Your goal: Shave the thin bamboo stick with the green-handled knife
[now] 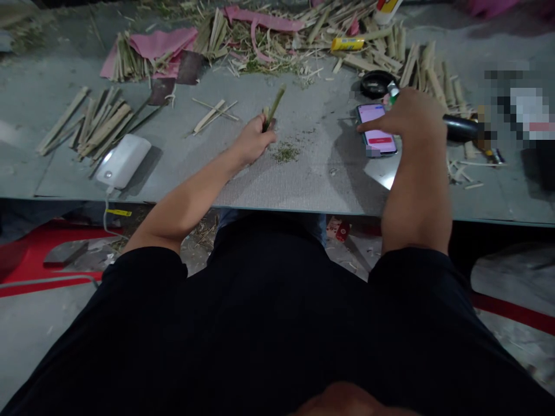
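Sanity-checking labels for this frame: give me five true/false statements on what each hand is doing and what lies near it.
1. The left hand grips a green stick that points up and away. True.
2. The right hand rests flat on the bare table. False: it holds a dark-handled tool and its fingers reach over a phone.
3. The phone's screen is dark. False: it is lit, showing pink and red.
4. A small heap of green shavings lies on the table just right of the left hand. True.
5. The white power bank sits beside the phone. False: it lies far to the left, near a pile of bamboo strips.
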`<state>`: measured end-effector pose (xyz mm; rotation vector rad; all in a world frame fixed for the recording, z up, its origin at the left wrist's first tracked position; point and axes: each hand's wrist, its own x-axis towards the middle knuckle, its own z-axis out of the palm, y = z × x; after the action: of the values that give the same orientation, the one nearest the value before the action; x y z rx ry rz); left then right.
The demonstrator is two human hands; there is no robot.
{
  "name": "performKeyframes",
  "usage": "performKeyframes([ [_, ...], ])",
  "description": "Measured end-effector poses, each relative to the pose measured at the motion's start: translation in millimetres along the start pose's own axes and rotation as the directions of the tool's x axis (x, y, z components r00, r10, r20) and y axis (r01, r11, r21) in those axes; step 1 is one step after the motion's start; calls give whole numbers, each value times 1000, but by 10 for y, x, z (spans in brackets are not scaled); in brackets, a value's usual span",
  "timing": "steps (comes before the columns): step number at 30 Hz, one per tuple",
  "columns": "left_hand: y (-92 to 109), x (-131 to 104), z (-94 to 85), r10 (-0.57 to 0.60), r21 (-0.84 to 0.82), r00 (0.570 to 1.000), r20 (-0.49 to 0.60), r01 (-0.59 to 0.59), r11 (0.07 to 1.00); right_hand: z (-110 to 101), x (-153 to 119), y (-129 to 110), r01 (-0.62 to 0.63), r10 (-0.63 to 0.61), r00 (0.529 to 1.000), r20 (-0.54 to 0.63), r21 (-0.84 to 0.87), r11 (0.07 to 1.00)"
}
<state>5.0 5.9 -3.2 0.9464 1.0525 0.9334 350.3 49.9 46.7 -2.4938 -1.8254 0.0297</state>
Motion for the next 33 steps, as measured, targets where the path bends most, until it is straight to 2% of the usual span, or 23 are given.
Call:
performKeyframes([
  [3, 49, -24, 33, 17, 55, 998, -67, -13, 998, 46, 100, 128, -76, 87, 992, -91, 122, 990],
  [6, 72, -30, 50, 71, -49, 997, -37, -72, 996, 117, 252, 197, -63, 108, 961, -254, 182, 981],
  [8, 70, -26, 49, 137, -84, 990, -44, -140, 987, 160, 333, 188, -2, 69, 940, -333, 199, 980],
  [10, 61, -23, 43, 159, -69, 987, -35, -161, 985, 191, 346, 119, 118, -18, 927, -374, 246, 962],
  [14, 36, -37, 46, 160, -37, 985, 59, -158, 987, 261, 121, -207, 420, -284, 858, -429, 264, 868],
  [16, 28, -57, 62, 147, -52, 983, 109, -142, 988, 323, -62, -426, 545, -454, 815, -360, 209, 812],
  [20, 27, -113, 101, 63, -115, 984, 165, -44, 992, 398, -389, -803, 660, -607, 746, -274, 179, 730],
  [24, 52, -152, 85, 80, -223, 977, 196, -35, 974, 239, -610, -1004, 733, -713, 681, -167, 162, 661],
  [29, 83, -130, 41, 66, -225, 984, 163, -29, 974, 8, -774, -1123, 760, -760, 650, -28, 58, 648],
  [33, 56, -110, 68, 83, -152, 993, 81, -70, 986, 48, -838, -1206, 755, -755, 655, 5, 15, 655],
])
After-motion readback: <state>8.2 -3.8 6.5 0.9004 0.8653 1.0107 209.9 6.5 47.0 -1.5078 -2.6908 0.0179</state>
